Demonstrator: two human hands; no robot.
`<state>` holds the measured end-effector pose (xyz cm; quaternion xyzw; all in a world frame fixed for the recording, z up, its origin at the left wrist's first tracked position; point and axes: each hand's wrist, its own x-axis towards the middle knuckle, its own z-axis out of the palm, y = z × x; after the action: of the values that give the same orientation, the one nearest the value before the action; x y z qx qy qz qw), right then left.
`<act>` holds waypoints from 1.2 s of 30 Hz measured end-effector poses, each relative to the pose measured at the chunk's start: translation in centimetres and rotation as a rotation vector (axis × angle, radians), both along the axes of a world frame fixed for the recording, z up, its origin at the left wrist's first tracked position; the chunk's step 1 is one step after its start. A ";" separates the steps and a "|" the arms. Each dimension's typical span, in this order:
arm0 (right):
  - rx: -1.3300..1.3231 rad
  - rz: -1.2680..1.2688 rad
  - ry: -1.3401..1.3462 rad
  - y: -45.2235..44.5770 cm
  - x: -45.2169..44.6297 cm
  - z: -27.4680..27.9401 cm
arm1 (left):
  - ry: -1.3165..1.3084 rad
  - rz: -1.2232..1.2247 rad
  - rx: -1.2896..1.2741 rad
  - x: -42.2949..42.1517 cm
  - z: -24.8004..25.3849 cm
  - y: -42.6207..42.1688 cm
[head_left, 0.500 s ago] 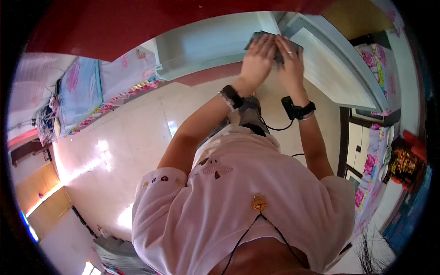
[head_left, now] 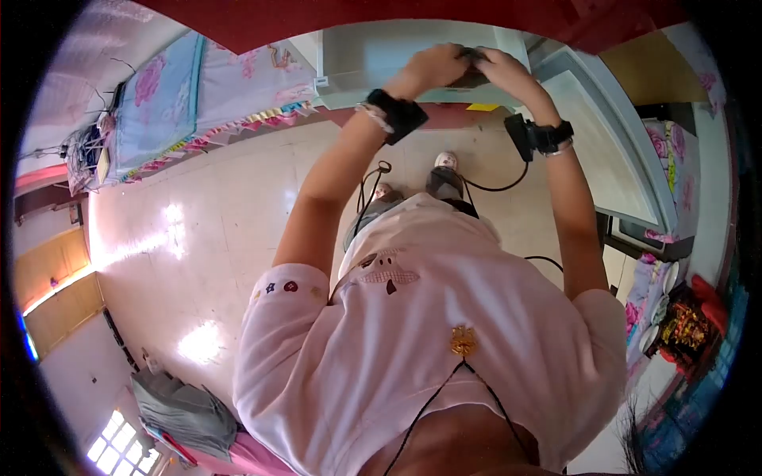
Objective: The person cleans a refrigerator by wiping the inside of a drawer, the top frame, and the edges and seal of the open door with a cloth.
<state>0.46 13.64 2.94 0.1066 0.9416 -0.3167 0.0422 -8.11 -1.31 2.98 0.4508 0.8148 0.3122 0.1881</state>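
My left hand (head_left: 435, 67) and my right hand (head_left: 508, 73) meet near the top centre, their fingers closed on a small dark grey cloth (head_left: 474, 76) bunched between them. Much of the cloth is hidden by the fingers. Both hands are in front of an open, pale compartment (head_left: 357, 89), close to its front edge. Its pale-framed door (head_left: 603, 135) stands open to the right. Each wrist wears a black strapped device.
A red surface (head_left: 317, 20) crosses the top. Flowered cloths with a frilled edge (head_left: 246, 121) cover something on the left. A yellow label (head_left: 482, 106) shows below the compartment. Black cables (head_left: 508, 189) hang near my legs, and my feet are on the tiled floor (head_left: 230, 206).
My hands have gone from lying flat on the spread cloth to gripping it bunched up. The view has shifted, and my feet and the yellow label now show.
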 end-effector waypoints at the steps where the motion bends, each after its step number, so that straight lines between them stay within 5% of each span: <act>1: -0.046 0.032 0.037 -0.8 -0.9 -0.1 | 0.007 -0.002 0.000 -1.0 -0.2 -1.1; 4: -0.128 0.105 0.031 -3.6 -4.1 -0.5 | 0.048 -0.111 0.106 -3.7 -0.9 -4.4; 7: -0.112 0.142 -0.009 -6.7 -6.2 -1.1 | -0.166 0.066 -0.112 -5.6 -0.5 -7.3; 9: -0.064 0.107 -0.017 -8.1 -6.8 -0.6 | 0.232 -0.162 -0.213 -6.1 0.9 -8.9; 13: -0.132 0.081 -0.017 -6.9 -6.0 -0.5 | 0.122 -0.114 -0.233 -6.3 0.8 -7.5; 16: -0.271 0.050 0.039 -4.6 -5.2 -1.9 | 0.338 -0.319 -0.140 -5.8 1.0 -5.1; 18: -0.262 0.073 -0.002 -2.8 -3.9 -0.9 | -0.036 -0.130 -0.119 -4.5 1.8 -3.4; 24: -0.257 -0.057 0.041 0.9 -0.7 -0.9 | -0.274 -0.096 -0.053 -3.2 1.5 -1.3; 28: -0.273 -0.145 0.102 6.3 2.0 -1.5 | 0.201 0.139 0.222 -4.0 0.7 -6.9; 30: -0.238 -0.250 0.095 7.5 3.2 -1.5 | 0.199 0.234 0.485 -3.8 0.6 -10.0; 36: -0.103 -0.406 0.177 8.3 3.5 -2.9 | 0.249 0.483 0.584 -2.4 -1.6 -14.5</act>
<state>3.93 21.94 0.07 0.2635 0.8835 -0.3743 -0.1000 -10.56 -15.81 1.33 0.3149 0.7910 0.5089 -0.1269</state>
